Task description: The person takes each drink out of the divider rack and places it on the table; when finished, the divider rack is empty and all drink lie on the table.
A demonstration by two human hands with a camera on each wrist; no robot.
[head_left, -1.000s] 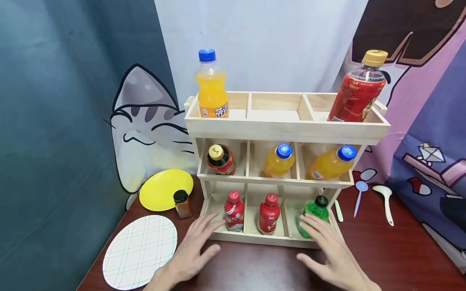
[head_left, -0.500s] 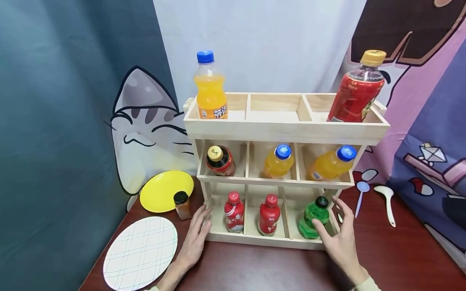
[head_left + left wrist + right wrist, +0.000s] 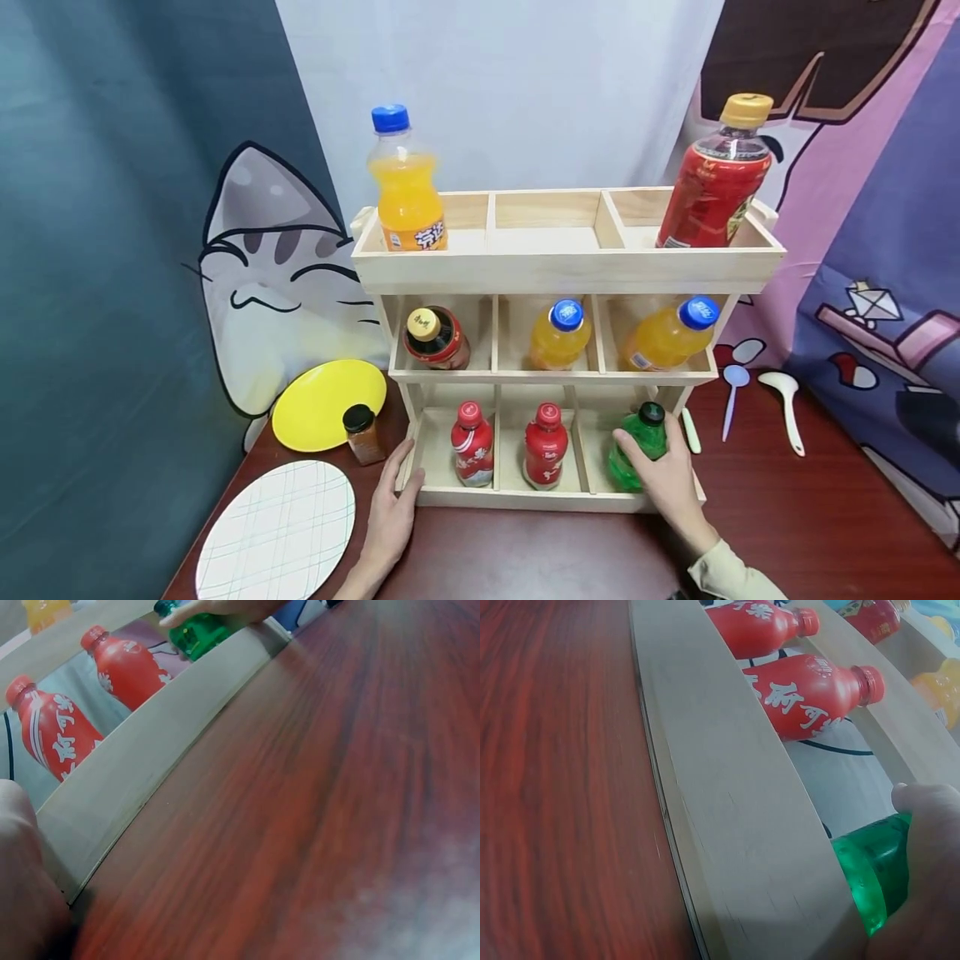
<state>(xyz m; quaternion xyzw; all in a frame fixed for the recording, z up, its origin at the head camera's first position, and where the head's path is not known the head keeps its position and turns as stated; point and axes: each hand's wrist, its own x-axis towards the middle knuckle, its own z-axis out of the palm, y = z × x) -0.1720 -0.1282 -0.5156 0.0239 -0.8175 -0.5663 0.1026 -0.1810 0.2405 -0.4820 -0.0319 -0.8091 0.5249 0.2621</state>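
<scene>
Right grip [image 3: 670, 482] round one green bottle [image 3: 648, 433], left grip [image 3: 390, 514] straight-fingered at one rack [image 3: 555, 274], two red-capped bottles [image 3: 546, 454]

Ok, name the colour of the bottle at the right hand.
The bottle is see-through green, showing best in the head view.

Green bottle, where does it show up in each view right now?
Head: green bottle lower right, in the right hand.
Left wrist: green bottle at top, left of centre.
Right wrist: green bottle lower right.
Shared landmark: the red bottle in the next compartment.
</scene>
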